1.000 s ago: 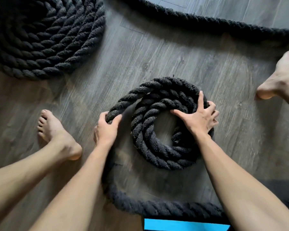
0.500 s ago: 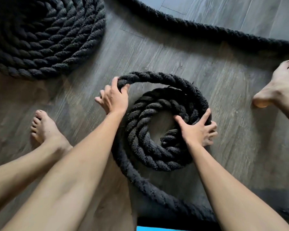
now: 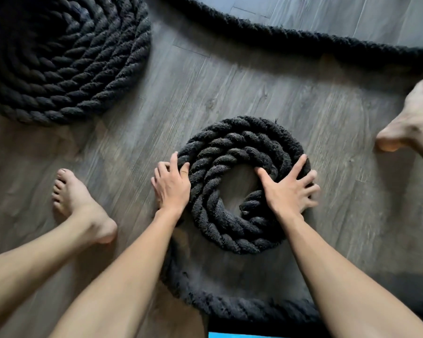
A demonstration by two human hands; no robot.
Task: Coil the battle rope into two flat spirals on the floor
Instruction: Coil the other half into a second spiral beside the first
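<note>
If the left hand slackens before the new turn is seated, expect the outer wrap of the small spiral to spring outward. Probable cause: thick, stiff battle rope w/ stored twist. Second risk: a turn rides up over its neighbour instead of lying flat, most likely near the inner end at the centre hole. Third: the spiral slides on the smooth floor if the right hand lifts off during a pull.

Head view, pos. ref.:
- Small spiral: on floor, centre frame, between both hands, approx. three turns.
- Left hand: at spiral's left edge, thumb and forefinger over the outer wrap, other fingers curled at its outer side; grips that wrap.
- Right hand: fingers straight and spread, palm down on the right side, thumb at the centre hole; presses, grips nothing.
- Feed run: passes beneath left forearm, curves along frame bottom.
- Large spiral: top left, well apart.
</note>
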